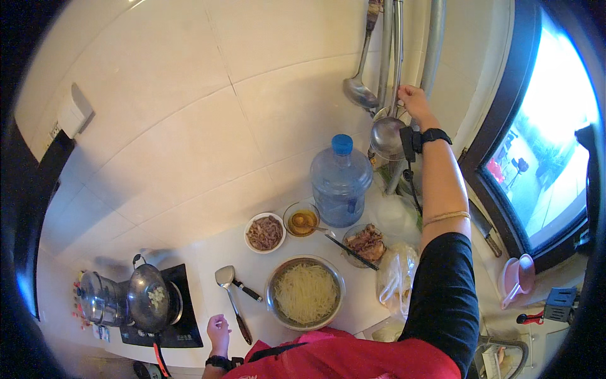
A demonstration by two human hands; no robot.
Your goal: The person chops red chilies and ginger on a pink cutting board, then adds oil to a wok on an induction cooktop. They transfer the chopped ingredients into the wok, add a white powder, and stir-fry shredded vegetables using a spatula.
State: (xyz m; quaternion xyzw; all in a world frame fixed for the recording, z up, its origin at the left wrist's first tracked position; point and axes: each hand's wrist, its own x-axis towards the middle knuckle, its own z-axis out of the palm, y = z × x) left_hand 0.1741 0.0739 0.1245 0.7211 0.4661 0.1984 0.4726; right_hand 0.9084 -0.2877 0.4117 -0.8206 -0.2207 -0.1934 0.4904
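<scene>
My right hand (414,101) reaches far up to the utensils hanging at the wall. Its fingers close on the long handle of a steel ladle (387,137), whose round bowl hangs below. A second ladle with a wooden handle (360,91) hangs just left of it. My left hand (219,330) is held low over the counter's front, with loosely curled fingers and nothing visible in it. A steel wok spatula (225,276) lies beside it, next to a knife with a black handle (247,291). In front of me stands a steel bowl of pale shredded strips (307,294).
At left, a wok holding chopped white bits (150,298) and a steel pot (98,298) stand by the black cooktop (184,284). Behind the bowl are sliced meat (265,232), sauce (303,221), a blue water jug (342,184) and cooked meat (367,242). A plastic bag (396,277) lies right.
</scene>
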